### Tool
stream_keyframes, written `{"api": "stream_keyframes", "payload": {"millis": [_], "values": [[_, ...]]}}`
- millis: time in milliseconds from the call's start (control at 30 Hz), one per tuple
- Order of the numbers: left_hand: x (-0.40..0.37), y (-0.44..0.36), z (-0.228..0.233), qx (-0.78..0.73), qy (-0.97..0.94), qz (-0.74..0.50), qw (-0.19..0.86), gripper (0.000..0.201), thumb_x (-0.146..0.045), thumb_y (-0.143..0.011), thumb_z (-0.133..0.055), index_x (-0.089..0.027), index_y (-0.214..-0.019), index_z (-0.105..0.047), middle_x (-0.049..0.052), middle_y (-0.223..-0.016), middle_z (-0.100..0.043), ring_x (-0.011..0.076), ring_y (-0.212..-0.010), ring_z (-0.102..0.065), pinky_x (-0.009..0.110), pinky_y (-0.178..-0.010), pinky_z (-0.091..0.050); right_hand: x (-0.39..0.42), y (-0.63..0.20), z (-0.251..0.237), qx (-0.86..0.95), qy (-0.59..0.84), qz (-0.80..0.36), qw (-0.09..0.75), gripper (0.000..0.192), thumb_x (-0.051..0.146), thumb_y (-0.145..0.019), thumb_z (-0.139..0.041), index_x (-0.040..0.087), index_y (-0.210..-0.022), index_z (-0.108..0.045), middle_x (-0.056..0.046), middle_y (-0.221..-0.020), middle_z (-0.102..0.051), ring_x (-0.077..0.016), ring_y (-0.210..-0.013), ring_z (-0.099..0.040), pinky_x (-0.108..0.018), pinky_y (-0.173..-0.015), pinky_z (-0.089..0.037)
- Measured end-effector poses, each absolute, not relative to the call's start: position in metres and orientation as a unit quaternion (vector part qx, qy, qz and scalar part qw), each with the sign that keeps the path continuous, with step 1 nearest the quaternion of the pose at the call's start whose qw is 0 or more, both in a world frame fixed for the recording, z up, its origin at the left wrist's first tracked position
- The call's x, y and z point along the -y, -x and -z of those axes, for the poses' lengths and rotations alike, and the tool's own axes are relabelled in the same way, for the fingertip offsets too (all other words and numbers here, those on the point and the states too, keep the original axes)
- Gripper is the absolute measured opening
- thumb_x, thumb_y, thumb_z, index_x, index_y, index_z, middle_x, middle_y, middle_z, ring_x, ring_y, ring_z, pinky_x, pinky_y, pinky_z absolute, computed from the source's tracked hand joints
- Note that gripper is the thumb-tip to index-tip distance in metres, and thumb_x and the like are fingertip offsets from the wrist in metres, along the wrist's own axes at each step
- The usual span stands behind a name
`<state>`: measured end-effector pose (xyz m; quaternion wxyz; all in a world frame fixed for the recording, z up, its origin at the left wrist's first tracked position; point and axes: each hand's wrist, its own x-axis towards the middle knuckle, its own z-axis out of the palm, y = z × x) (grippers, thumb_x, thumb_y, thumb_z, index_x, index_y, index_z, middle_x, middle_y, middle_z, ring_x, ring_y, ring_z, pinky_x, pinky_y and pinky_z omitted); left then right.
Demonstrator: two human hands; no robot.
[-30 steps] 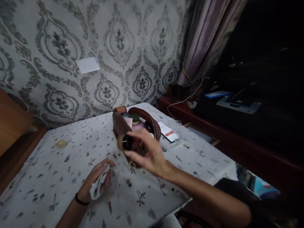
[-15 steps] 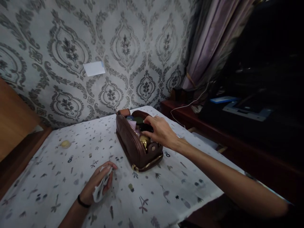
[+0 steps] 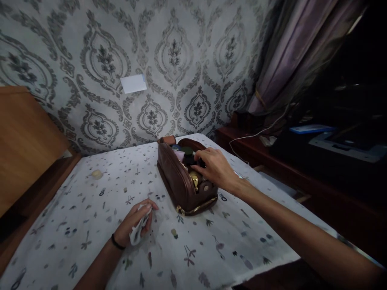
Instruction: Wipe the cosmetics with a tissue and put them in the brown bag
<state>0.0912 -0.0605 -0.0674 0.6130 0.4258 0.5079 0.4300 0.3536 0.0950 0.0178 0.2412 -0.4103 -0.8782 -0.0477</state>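
A brown leather toiletry bag (image 3: 173, 173) with gold zippers stands unzipped on the patterned cloth. My right hand (image 3: 216, 167) reaches into its opening from the right, thumb and fingers curled around something dark that I cannot make out. Inside the bag show a gold-coloured item (image 3: 194, 179), a dark green round lid (image 3: 186, 151) and a pale pink packet (image 3: 179, 155). To the left of the bag, my left hand (image 3: 136, 221) is closed on a crumpled white tissue (image 3: 139, 229), just above the cloth. A dark band circles the left wrist.
White printed cloth (image 3: 105, 225) covers the table up to the papered wall. A small yellowish round object (image 3: 97, 174) lies at the left. A wooden cabinet (image 3: 27, 141) stands far left. On the right are a dark red ledge (image 3: 260, 149), a white cable (image 3: 260, 133) and a blue-edged item (image 3: 313, 129).
The view has swung slightly left, so everything appears farther right. My right hand stays at the bag's opening, its fingers slightly closer together. My left hand still holds the tissue.
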Motion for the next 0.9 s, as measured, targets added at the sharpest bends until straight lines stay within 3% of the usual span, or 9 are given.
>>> {"api": "stream_keyframes", "payload": {"millis": [333, 633, 900], "values": [[0.059, -0.087, 0.070, -0.514, -0.425, -0.440, 0.601, 0.053, -0.068, -0.080, -0.064, -0.016, -0.090, -0.061, -0.005, -0.046, -0.052, 0.0070, -0.031, -0.038, 0.019, -0.032, -0.026, -0.099, -0.347, -0.017, 0.869, 0.422, 0.100, 0.238, 0.013, 0.029, -0.083, -0.072, 0.020, -0.083, -0.062, -0.003, -0.073, -0.067, -0.0231, -0.076, -0.061, -0.032, -0.072, -0.034], [0.060, -0.088, 0.067, -0.528, -0.436, -0.433, 0.586, 0.055, -0.070, -0.077, -0.065, -0.016, -0.089, -0.061, -0.005, -0.047, -0.053, 0.0071, -0.034, -0.038, 0.018, -0.033, -0.027, -0.093, -0.344, -0.012, 0.870, 0.401, 0.104, 0.267, 0.028, 0.033, -0.086, -0.072, 0.021, -0.065, -0.058, -0.003, -0.072, -0.066, -0.0228, -0.080, -0.058, -0.034, -0.072, -0.034], [0.058, -0.085, 0.071, -0.531, -0.447, -0.441, 0.569, 0.055, -0.070, -0.078, -0.063, -0.016, -0.089, -0.062, -0.004, -0.048, -0.054, 0.0077, -0.035, -0.040, 0.020, -0.035, -0.028, -0.098, -0.345, -0.003, 0.867, 0.386, 0.134, 0.284, 0.029, 0.035, -0.091, -0.065, 0.021, -0.066, -0.060, -0.006, -0.075, -0.068, -0.0259, -0.083, -0.057, -0.037, -0.071, -0.033]]}}
